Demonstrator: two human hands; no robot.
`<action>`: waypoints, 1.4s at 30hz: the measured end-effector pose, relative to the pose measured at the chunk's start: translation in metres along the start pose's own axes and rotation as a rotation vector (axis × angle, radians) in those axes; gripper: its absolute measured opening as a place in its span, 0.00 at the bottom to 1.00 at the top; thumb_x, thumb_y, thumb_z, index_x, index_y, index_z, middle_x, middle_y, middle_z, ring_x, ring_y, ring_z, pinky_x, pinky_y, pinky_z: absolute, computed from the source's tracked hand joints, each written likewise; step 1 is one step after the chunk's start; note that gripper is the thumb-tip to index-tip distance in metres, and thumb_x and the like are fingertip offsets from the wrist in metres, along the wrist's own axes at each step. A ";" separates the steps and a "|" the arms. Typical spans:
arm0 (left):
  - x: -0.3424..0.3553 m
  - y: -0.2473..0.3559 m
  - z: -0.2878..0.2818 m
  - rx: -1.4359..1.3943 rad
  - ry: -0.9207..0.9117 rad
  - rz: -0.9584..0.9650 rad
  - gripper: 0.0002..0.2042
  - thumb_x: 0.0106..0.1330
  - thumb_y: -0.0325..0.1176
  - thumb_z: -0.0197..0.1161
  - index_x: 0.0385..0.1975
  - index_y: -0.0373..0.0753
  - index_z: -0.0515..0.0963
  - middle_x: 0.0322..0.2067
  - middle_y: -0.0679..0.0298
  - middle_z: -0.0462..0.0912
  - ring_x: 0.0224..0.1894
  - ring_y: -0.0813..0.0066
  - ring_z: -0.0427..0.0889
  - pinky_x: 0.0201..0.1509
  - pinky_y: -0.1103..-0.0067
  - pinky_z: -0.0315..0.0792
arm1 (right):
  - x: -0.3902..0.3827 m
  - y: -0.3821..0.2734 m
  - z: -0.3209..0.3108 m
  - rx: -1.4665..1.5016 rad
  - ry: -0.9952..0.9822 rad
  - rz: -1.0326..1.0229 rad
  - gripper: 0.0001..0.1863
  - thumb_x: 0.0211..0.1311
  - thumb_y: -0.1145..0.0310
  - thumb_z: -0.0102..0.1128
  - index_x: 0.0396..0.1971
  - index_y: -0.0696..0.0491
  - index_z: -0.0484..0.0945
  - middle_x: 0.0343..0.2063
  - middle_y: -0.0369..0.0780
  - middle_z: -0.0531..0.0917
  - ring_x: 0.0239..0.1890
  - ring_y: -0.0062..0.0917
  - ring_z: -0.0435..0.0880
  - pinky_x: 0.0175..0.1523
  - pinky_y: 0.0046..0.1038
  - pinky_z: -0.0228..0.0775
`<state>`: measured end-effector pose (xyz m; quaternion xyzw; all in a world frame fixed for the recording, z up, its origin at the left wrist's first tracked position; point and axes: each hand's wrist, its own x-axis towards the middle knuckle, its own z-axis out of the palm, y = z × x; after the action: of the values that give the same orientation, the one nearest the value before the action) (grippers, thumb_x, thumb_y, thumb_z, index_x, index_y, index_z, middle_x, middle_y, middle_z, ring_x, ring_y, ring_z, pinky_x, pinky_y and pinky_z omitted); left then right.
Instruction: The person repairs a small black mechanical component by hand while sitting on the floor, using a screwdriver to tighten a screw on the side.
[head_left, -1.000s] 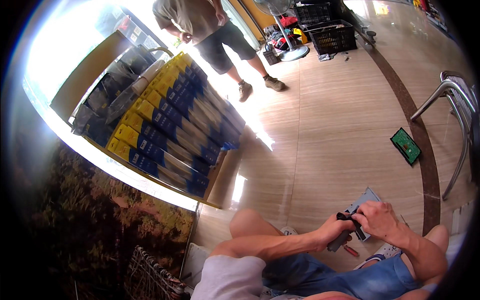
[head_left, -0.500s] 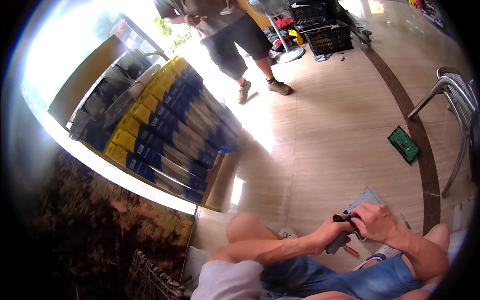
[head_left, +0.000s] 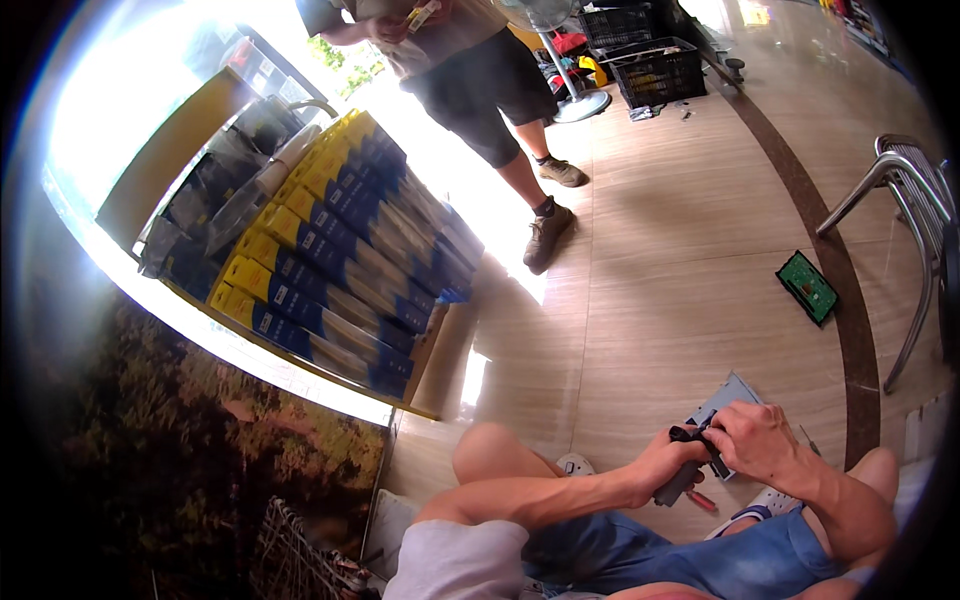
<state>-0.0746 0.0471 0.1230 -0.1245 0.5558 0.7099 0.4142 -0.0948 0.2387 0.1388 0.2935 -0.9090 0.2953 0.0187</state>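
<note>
My left hand point(head_left: 655, 468) is wrapped round the handle of a dark grey pistol-grip tool point(head_left: 676, 485), which looks like a small cordless screwdriver. At its black front end my right hand point(head_left: 745, 438) is closed, with thumb and fingers pinched together; what lies between the fingertips is too small to make out. Below and beyond both hands, a flat grey metal panel point(head_left: 733, 388) rests on the floor, partly covered by the right hand. A red-handled tool point(head_left: 703, 500) lies on the floor just under my hands. Near my right wrist is a thin dark tool point(head_left: 808, 438).
A green circuit board point(head_left: 808, 288) lies on the tiled floor, near a metal chair point(head_left: 905, 185). At left stands a rack point(head_left: 320, 240) of blue-and-yellow packages. A person point(head_left: 480, 90) walks past it. Black baskets point(head_left: 660, 75) and a fan point(head_left: 580, 105) stand at the back.
The person has stepped nearer, one shoe now farther forward on the floor. My hands have hardly moved, with only a slight shift of the right fingers at the tool's front.
</note>
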 end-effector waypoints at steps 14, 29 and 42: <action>-0.008 -0.008 -0.001 -0.003 0.009 0.041 0.12 0.64 0.34 0.57 0.46 0.40 0.75 0.33 0.66 0.78 0.31 0.76 0.80 0.31 0.78 0.74 | -0.003 -0.008 -0.002 0.047 0.039 -0.104 0.07 0.54 0.68 0.70 0.29 0.53 0.81 0.28 0.41 0.82 0.30 0.38 0.84 0.35 0.34 0.76; -0.003 -0.012 -0.002 -0.005 -0.032 0.047 0.11 0.63 0.36 0.59 0.43 0.40 0.76 0.33 0.65 0.79 0.31 0.75 0.79 0.32 0.78 0.73 | -0.003 -0.009 0.001 -0.008 0.025 0.007 0.10 0.60 0.63 0.66 0.24 0.52 0.81 0.24 0.42 0.82 0.28 0.39 0.83 0.34 0.38 0.75; -0.005 0.010 0.010 -0.105 0.000 0.213 0.11 0.63 0.32 0.60 0.44 0.39 0.74 0.32 0.64 0.80 0.31 0.76 0.79 0.34 0.77 0.75 | 0.008 -0.009 0.003 0.026 0.312 0.080 0.22 0.63 0.58 0.64 0.52 0.55 0.75 0.45 0.48 0.78 0.47 0.43 0.79 0.52 0.39 0.72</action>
<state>-0.0763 0.0533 0.1366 -0.0863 0.5281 0.7781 0.3290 -0.0957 0.2271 0.1428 0.2079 -0.9021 0.3495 0.1440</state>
